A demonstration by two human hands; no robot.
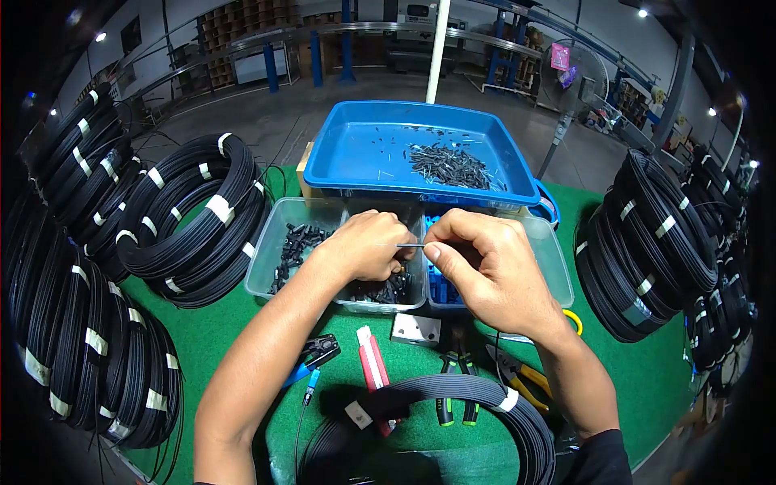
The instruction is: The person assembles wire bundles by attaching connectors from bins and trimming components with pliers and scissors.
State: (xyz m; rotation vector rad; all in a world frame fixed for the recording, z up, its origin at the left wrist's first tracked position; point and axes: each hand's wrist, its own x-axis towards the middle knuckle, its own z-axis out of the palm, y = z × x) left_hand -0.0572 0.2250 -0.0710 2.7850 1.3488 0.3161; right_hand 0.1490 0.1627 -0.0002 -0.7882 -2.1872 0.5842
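My right hand [493, 263] pinches a thin black cable [412, 246] between thumb and forefinger. The cable's end points left, with a fine pale strand at its tip crossing in front of my left hand. My left hand [372, 246] is curled over the middle bin of small black parts [388, 289]; its fingertips are partly hidden, so what they hold cannot be made out. Blue parts [440, 287] lie in the bin under my right hand. On the left, another clear bin holds small black pieces [299, 246].
A blue tray [323, 166] with black scraps stands behind the bins. Crimping pliers [322, 349], a red cutter [373, 360], green-handled pliers [445, 411] and yellow-handled shears [529, 384] lie in front. A cable coil [525, 428] sits nearest me; more coils [194, 218] flank both sides.
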